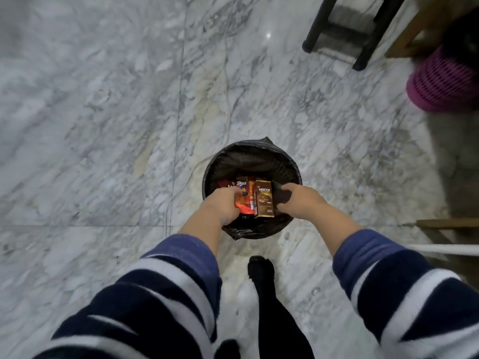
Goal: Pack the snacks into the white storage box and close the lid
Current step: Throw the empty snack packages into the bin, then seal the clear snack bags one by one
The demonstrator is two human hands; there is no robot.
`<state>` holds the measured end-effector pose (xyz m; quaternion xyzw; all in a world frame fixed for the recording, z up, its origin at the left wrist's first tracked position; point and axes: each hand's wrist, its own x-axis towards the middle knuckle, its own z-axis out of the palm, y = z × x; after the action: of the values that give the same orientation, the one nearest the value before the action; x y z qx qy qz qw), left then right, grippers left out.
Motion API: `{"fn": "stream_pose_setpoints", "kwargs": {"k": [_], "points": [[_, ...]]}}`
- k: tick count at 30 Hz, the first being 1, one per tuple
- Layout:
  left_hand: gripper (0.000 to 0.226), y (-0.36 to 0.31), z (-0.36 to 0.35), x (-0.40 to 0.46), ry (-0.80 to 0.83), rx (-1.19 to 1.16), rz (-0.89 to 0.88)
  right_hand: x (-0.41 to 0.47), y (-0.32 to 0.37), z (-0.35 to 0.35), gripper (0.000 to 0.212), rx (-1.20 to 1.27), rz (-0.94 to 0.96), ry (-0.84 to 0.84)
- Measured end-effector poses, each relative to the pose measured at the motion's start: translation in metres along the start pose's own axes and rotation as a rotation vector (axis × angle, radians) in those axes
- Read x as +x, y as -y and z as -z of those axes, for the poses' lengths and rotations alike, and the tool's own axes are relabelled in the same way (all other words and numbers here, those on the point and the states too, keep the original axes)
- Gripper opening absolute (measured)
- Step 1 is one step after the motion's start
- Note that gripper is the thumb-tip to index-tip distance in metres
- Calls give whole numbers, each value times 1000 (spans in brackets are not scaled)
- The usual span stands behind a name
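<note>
I am looking straight down at a round dark bin [252, 151] lined with a black bag, standing on a marble floor. Both my hands are over its opening. My left hand [223, 203] is closed on several red and orange snack packets [245, 194]. A brown Nextar box [264, 200] stands upright just right of them, and my right hand [300, 200] holds it by its right edge. More snack packets lie deeper in the bin, partly hidden. No white storage box is in view.
Black stool legs [361, 32] stand at the top right, beside a wooden furniture leg [417, 27] and a pink perforated basket [440, 81]. A thin cable [227, 99] runs across the floor to the bin. My black shoe [260, 268] is just behind the bin.
</note>
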<state>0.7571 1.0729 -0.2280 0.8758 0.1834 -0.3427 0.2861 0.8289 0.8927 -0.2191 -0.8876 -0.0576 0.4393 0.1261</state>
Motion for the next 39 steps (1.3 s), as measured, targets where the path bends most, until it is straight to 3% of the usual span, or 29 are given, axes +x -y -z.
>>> {"fn": "stream_pose_setpoints", "kwargs": {"k": [8, 15, 20, 28, 39], "points": [[57, -55, 35, -157, -49, 194, -196, -192, -13, 43, 64, 74, 29, -195], [53, -130, 16, -295, -28, 401, -432, -368, -61, 29, 67, 109, -86, -177], [53, -207, -18, -369, -27, 544, -588, -484, -125, 21, 66, 196, -187, -323], [53, -340, -136, -486, 11, 724, -925, -642, -258, -20, 62, 319, -416, -514], [53, -464, -382, -626, 190, 787, -1104, -826, -466, -141, 62, 434, -709, -556]]}}
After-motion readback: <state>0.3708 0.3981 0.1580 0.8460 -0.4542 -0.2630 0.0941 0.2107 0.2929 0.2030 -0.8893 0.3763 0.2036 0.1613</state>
